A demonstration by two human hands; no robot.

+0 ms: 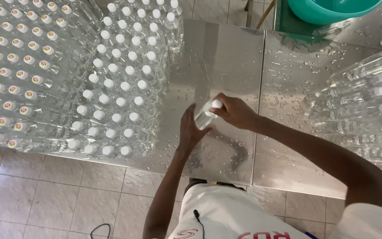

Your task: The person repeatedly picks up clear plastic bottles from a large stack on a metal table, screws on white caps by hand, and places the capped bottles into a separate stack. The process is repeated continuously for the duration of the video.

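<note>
The room is bright, with soft, even daylight and no hard-edged shadows anywhere. The wet stainless-steel bench (226,57) throws back a broad, pale sheen, strongest in its middle panel, and the scattered water drops on it catch small glints. A faint, blurred dark reflection of the arms lies on the steel near its front edge. The rows of clear plastic bottles with white caps (116,84) glare and sparkle, so their bodies melt into one another. Towards the left and right borders the wide lens stretches and leans the bottles outward. Focus is fairly even; fine detail looks slightly soft and smeared throughout.
</note>
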